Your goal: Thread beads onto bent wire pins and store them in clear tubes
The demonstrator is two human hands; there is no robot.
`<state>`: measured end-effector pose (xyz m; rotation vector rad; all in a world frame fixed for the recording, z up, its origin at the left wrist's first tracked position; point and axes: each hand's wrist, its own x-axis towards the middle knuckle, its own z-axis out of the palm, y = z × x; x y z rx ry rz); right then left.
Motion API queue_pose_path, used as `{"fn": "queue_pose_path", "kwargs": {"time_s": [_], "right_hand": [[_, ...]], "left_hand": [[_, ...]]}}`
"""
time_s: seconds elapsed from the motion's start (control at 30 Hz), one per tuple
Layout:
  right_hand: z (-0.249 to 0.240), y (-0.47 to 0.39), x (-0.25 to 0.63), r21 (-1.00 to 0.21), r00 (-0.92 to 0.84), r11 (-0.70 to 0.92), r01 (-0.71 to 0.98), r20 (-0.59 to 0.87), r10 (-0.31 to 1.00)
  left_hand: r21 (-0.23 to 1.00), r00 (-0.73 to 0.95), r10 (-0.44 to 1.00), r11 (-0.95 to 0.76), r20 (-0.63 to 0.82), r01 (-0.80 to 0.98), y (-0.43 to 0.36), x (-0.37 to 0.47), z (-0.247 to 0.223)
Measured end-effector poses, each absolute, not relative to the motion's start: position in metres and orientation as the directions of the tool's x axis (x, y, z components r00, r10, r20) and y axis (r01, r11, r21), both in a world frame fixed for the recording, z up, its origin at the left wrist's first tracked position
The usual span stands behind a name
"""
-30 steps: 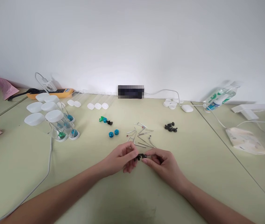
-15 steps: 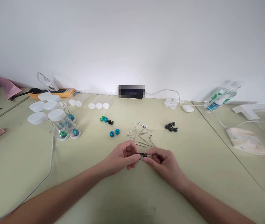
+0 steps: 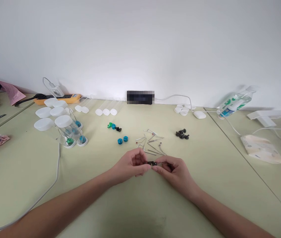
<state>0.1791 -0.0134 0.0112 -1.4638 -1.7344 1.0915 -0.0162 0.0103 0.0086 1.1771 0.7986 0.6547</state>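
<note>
A small black part (image 3: 152,163) is pinched between the thumb and fingers of my left hand (image 3: 132,166). From the other side, my right hand (image 3: 175,170) closes its thumb and forefinger on a thin metal rod (image 3: 161,163) that meets the black part. My fingers hide most of both pieces. Just beyond my hands lie several bent metal rods (image 3: 155,140), some with small reddish ends. Two blue knob-like pieces (image 3: 122,140) sit to the left of them. Farther back is a small cluster of green, blue and black pieces (image 3: 114,126).
Clear tubes with white caps (image 3: 63,121) stand at left near a white cable (image 3: 57,168). A yellow power strip (image 3: 71,98) and phone (image 3: 140,98) are by the wall. Black pieces (image 3: 182,134), white caps (image 3: 183,112) and a bottle (image 3: 236,100) are to the right.
The black part has turned slightly between my fingers. Both hands keep their grip in nearly the same place. The view has shifted a little, so the left-side objects appear farther right.
</note>
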Motion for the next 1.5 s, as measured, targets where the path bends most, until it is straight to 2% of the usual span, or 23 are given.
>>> {"fn": "queue_pose_path", "kwargs": {"time_s": [1.5], "right_hand": [[0.0120,-0.0133,0.1793,-0.892,-0.232,0.048,0.450,-0.066,0.970]], "left_hand": [[0.970,0.590,0.785,0.244,-0.188,-0.015,0.0098,-0.0157,0.0083]]}}
